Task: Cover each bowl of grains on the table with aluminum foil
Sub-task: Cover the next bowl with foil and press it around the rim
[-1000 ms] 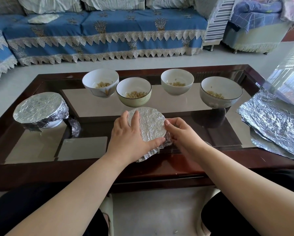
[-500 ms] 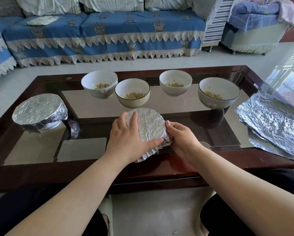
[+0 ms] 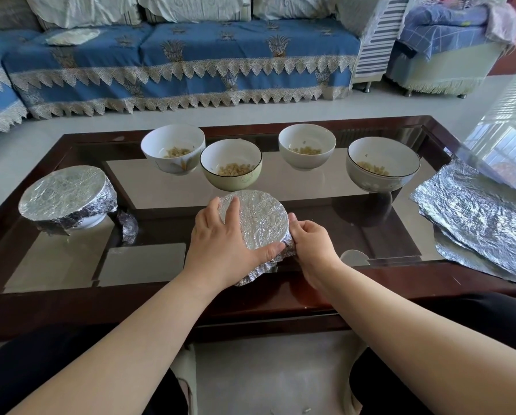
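While the left hand [image 3: 223,247] grips the foil-covered bowl [image 3: 259,223], the right hand [image 3: 313,250] pinches its rim.

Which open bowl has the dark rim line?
The pale green bowl, second from left in the back row, just beyond the foil-covered bowl under the hands. The other three open bowls show plain pale rims.
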The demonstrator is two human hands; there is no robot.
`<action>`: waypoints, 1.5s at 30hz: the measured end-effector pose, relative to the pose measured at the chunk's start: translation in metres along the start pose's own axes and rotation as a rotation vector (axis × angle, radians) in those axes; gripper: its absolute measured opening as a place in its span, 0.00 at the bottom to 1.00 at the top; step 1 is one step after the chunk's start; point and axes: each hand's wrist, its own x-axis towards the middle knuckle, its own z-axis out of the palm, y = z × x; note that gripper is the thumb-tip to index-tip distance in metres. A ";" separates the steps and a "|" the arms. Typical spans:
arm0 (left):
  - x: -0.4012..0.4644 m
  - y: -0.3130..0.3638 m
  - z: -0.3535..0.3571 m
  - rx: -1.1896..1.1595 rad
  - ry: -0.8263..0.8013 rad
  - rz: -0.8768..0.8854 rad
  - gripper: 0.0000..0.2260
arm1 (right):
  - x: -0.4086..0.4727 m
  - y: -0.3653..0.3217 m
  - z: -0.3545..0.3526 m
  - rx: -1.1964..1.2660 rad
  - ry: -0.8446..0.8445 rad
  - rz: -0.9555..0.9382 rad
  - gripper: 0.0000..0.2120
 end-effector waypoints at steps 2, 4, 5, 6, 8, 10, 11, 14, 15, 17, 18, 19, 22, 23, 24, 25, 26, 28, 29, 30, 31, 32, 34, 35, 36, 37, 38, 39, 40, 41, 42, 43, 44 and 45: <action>0.000 0.000 0.000 0.006 0.005 0.000 0.52 | 0.002 0.000 0.001 -0.054 0.016 -0.004 0.16; 0.000 0.001 0.000 0.010 0.005 0.001 0.52 | 0.005 0.000 0.001 -0.105 0.022 -0.005 0.16; 0.000 0.001 0.000 0.010 0.004 -0.001 0.52 | 0.006 0.000 0.001 -0.119 0.022 -0.010 0.15; 0.000 0.001 0.000 0.011 0.002 -0.003 0.52 | 0.007 0.000 0.001 -0.132 0.020 -0.020 0.14; 0.000 0.000 0.000 0.013 -0.001 -0.005 0.52 | 0.008 0.000 0.002 -0.159 0.022 -0.070 0.10; 0.001 0.000 0.000 0.014 -0.004 -0.007 0.53 | 0.007 -0.002 0.002 -0.171 0.044 -0.145 0.04; 0.001 0.000 0.000 0.015 -0.004 -0.008 0.53 | 0.007 -0.003 0.003 -0.174 0.055 -0.180 0.03; 0.001 0.000 0.000 0.014 -0.003 -0.011 0.53 | 0.009 -0.004 0.004 -0.265 0.090 -0.295 0.10; 0.001 0.000 0.000 0.015 -0.003 -0.011 0.53 | 0.009 -0.004 0.004 -0.308 0.103 -0.337 0.13; 0.001 0.000 0.000 0.019 -0.008 -0.012 0.53 | 0.008 -0.005 0.004 -0.366 0.123 -0.401 0.15; 0.001 0.000 0.000 0.021 -0.011 -0.012 0.53 | 0.007 -0.006 0.004 -0.381 0.127 -0.417 0.15; 0.001 0.000 0.000 0.024 -0.013 -0.012 0.53 | 0.007 -0.005 0.004 -0.387 0.128 -0.432 0.15; 0.002 -0.001 0.001 0.029 -0.015 -0.008 0.53 | 0.005 -0.005 0.004 -0.381 0.132 -0.432 0.15; 0.003 -0.001 0.001 0.031 -0.015 -0.009 0.53 | 0.004 -0.006 0.003 -0.364 0.137 -0.428 0.14; 0.003 -0.001 0.001 0.033 -0.015 -0.010 0.53 | 0.002 -0.007 0.002 -0.350 0.146 -0.421 0.13; 0.003 -0.001 0.001 0.035 -0.015 -0.011 0.53 | 0.001 -0.008 0.000 -0.346 0.157 -0.412 0.12; 0.003 0.000 0.001 0.039 -0.017 -0.014 0.53 | 0.001 -0.009 -0.001 -0.348 0.167 -0.399 0.12; 0.002 0.001 0.001 0.043 -0.025 -0.027 0.53 | 0.000 -0.009 -0.004 -0.336 0.162 -0.376 0.14; 0.002 0.001 0.001 0.045 -0.027 -0.037 0.53 | -0.002 -0.009 -0.006 -0.309 0.145 -0.357 0.14; 0.002 0.002 0.001 0.048 -0.027 -0.046 0.53 | -0.004 -0.010 -0.006 -0.270 0.118 -0.335 0.13; 0.002 0.003 0.001 0.052 -0.028 -0.054 0.54 | -0.006 -0.010 -0.007 -0.243 0.088 -0.322 0.10; 0.002 0.004 0.000 0.055 -0.036 -0.060 0.54 | -0.007 -0.010 -0.008 -0.245 0.058 -0.322 0.08; 0.002 0.005 -0.003 0.056 -0.089 -0.069 0.55 | -0.008 -0.010 -0.009 -0.284 0.018 -0.341 0.11; 0.001 0.005 -0.006 0.053 -0.126 -0.070 0.56 | -0.007 -0.010 -0.010 -0.304 0.007 -0.349 0.10; 0.000 0.005 -0.010 0.047 -0.157 -0.068 0.55 | -0.006 -0.010 -0.010 -0.315 0.000 -0.350 0.10; -0.001 0.004 -0.015 0.037 -0.177 -0.064 0.55 | -0.003 -0.011 -0.010 -0.320 -0.009 -0.345 0.09; -0.003 0.003 -0.020 0.033 -0.182 -0.058 0.55 | -0.001 -0.011 -0.011 -0.325 -0.019 -0.341 0.10; -0.003 0.001 -0.025 0.048 -0.169 -0.050 0.54 | 0.001 -0.012 -0.012 -0.334 -0.027 -0.341 0.10; -0.003 -0.002 -0.028 0.093 -0.140 -0.038 0.54 | 0.002 -0.013 -0.012 -0.342 -0.035 -0.345 0.10; -0.002 -0.005 -0.029 0.161 -0.099 -0.028 0.54 | 0.004 -0.014 -0.012 -0.349 -0.041 -0.349 0.10; 0.000 -0.007 -0.027 0.231 -0.055 -0.023 0.54 | 0.005 -0.015 -0.011 -0.353 -0.050 -0.352 0.09; 0.003 -0.009 -0.025 0.280 -0.022 -0.021 0.55 | 0.006 -0.016 -0.011 -0.359 -0.058 -0.356 0.08; 0.005 -0.011 -0.023 0.305 -0.011 -0.009 0.55 | 0.007 -0.016 -0.010 -0.373 -0.065 -0.360 0.08; 0.008 -0.013 -0.021 0.306 -0.018 0.023 0.55 | 0.007 -0.016 -0.009 -0.392 -0.067 -0.365 0.08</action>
